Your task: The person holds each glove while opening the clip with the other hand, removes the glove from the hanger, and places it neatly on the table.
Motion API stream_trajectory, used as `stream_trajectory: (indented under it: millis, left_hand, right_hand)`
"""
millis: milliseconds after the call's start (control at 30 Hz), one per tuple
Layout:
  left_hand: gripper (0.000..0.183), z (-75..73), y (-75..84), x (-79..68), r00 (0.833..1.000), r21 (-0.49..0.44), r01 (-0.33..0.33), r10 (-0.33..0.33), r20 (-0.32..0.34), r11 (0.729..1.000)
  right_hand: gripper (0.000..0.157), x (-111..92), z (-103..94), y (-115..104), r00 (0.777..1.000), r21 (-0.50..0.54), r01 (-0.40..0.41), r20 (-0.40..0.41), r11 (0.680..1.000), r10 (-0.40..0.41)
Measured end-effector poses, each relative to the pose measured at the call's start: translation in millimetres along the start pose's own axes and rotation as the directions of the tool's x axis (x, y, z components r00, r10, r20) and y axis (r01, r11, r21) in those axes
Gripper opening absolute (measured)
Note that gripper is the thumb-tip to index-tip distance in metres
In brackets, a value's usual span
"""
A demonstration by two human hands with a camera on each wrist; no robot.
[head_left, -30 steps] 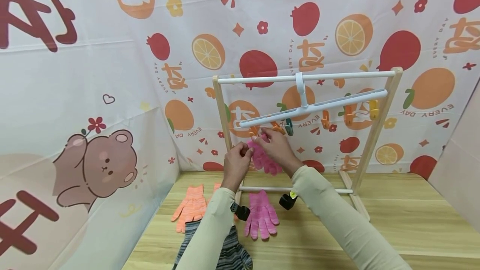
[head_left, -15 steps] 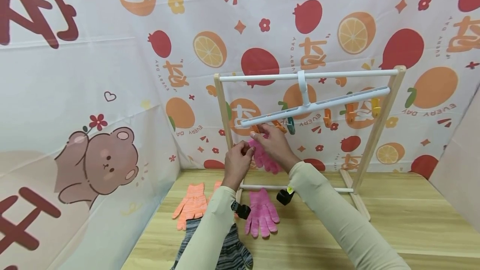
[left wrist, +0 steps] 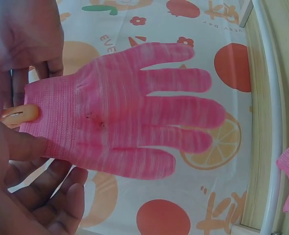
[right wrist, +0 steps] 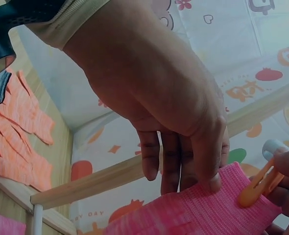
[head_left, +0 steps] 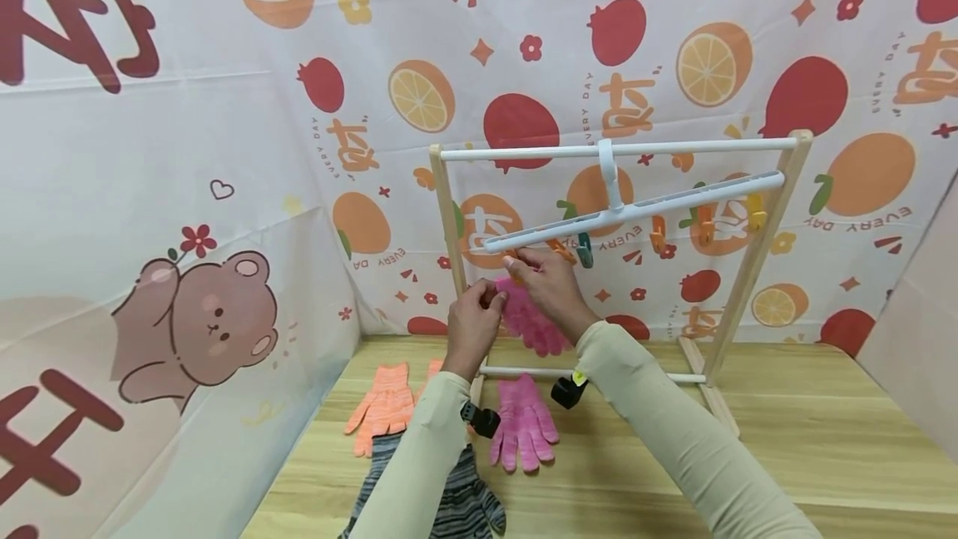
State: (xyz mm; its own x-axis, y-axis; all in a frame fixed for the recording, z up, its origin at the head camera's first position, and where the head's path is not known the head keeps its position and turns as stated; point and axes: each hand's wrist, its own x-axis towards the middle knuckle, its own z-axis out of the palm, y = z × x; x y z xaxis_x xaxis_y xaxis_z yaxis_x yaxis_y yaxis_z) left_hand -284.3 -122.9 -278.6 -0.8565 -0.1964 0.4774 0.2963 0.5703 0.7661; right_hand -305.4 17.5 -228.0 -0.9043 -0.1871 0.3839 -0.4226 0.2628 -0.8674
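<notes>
A pink glove point(head_left: 530, 324) hangs fingers down below the low left end of a white hanger point(head_left: 554, 229). My left hand point(head_left: 473, 321) pinches its cuff at one side, thumb in front, as the right wrist view shows. An orange clothespin point(right wrist: 254, 188) overlaps the cuff's edge, and my right hand point(head_left: 550, 283) grips the clothespin's upper end. In the left wrist view the glove point(left wrist: 110, 112) is spread flat with a small dark mark on its palm. The clothespin's tip point(left wrist: 26, 113) lies over the front of the cuff.
Several other clothespins, including a green one point(head_left: 585, 250) and a yellow one point(head_left: 756, 212), hang along the hanger. It hooks on a wooden rack point(head_left: 752, 281). On the table point(head_left: 808, 439) lie another pink glove point(head_left: 521, 427), orange gloves point(head_left: 385, 402) and a striped grey sock point(head_left: 464, 493).
My right hand has shifted slightly at the cuff, towards the clothespin at the hanger's low end. The held glove's fingers now hang more spread out. My left hand keeps its pinch.
</notes>
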Motion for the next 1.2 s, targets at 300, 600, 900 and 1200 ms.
stream_trajectory:
  millis: [300, 600, 900, 1200]
  left_hand:
    - [0.015, -0.9, -2.6, -3.2, 1.0, -0.022, 0.005, -0.005, 0.025, 1.0]
    - [0.008, -4.7, -10.0, -5.6, 0.997, -0.017, -0.014, 0.015, 0.075, 1.0]
    - [0.007, -8.1, -16.8, -9.1, 0.996, -0.036, 0.016, -0.013, 0.087, 0.999]
    - [0.008, -11.7, -21.3, -12.1, 0.995, -0.021, 0.038, -0.035, 0.095, 0.999]
  right_hand:
    - [0.029, -1.4, 2.9, -1.1, 0.998, 0.028, -0.005, -0.068, 1.0, 0.006]
    - [0.027, -0.3, 4.7, -2.4, 0.993, 0.057, 0.003, -0.117, 0.998, 0.004]
    - [0.029, -0.5, 5.3, -1.8, 0.994, 0.062, 0.012, -0.109, 0.998, -0.006]
    - [0.036, -0.5, 6.5, -1.9, 0.998, 0.052, -0.028, -0.062, 0.998, 0.031]
